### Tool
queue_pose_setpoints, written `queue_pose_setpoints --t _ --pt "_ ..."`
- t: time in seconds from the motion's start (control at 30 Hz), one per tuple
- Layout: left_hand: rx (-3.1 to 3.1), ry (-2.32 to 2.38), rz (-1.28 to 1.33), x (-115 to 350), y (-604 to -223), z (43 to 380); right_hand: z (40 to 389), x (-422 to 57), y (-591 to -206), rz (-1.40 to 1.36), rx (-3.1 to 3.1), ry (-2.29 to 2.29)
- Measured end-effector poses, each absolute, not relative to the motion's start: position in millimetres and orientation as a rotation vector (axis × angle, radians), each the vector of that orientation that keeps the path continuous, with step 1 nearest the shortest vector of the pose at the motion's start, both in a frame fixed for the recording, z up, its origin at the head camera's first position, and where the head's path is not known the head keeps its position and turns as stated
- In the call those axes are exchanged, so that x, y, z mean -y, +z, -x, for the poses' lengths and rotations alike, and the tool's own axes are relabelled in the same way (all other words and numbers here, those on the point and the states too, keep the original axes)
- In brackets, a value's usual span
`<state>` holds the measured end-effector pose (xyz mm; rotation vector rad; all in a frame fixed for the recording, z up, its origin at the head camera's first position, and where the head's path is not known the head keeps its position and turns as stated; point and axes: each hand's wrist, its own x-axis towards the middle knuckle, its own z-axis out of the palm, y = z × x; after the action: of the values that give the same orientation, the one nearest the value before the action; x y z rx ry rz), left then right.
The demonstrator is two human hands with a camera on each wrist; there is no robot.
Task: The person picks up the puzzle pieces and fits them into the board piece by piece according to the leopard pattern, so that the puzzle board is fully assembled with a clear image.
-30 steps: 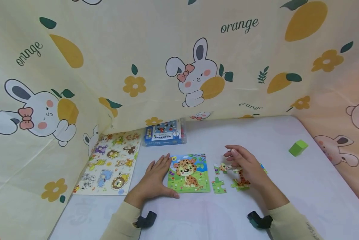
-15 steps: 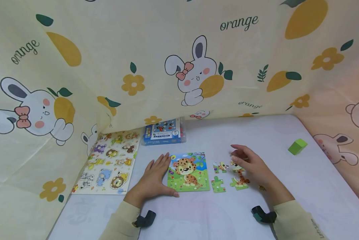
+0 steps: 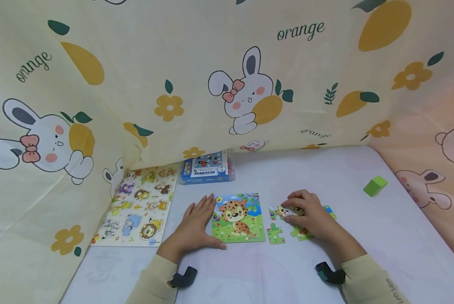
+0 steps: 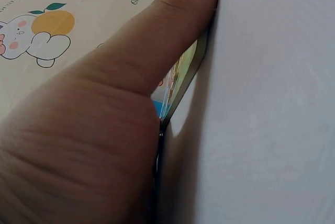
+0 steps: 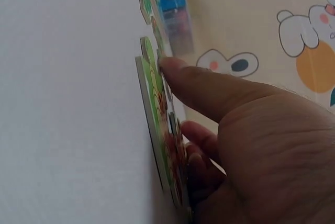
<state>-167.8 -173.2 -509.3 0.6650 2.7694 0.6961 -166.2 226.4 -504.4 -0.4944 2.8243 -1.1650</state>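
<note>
My left hand (image 3: 193,230) lies at the left side of a square puzzle (image 3: 242,219) with a spotted leopard cub picture. Its fingers are stretched out and its thumb runs along the near edge; the left wrist view shows that thumb against the edge. My right hand (image 3: 313,214) is down over loose jigsaw pieces, thumb and forefinger at either side of a puzzle piece (image 3: 274,213) with part of the cub's face. Other pieces lie close by: a green puzzle piece (image 3: 275,234), a spotted one (image 3: 302,233) partly under the hand, and a blue one (image 3: 329,212).
An animal picture board (image 3: 136,211) lies at the left. Behind it to the right sits a blue boxed set (image 3: 208,171). A green block (image 3: 375,186) stands at the far right of the white table (image 3: 249,274). A patterned curtain (image 3: 196,63) hangs behind.
From hovering above the loose pieces, my right hand has come down, its thumb and forefinger now closing in at the cub-face piece. The left hand has stayed in place.
</note>
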Motion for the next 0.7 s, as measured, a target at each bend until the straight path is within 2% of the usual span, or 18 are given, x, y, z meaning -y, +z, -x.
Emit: queue_pose_setpoints --t 0.37,0.7 --pt "-2.786 0.675 -0.673 173.9 -511.9 168.8 165.9 -222.0 -500.2 0.412 -2.769 -1.303" --pt "-2.778 0.687 -0.664 173.7 -511.1 168.0 165.9 -220.3 -501.4 0.506 -2.799 -1.189"
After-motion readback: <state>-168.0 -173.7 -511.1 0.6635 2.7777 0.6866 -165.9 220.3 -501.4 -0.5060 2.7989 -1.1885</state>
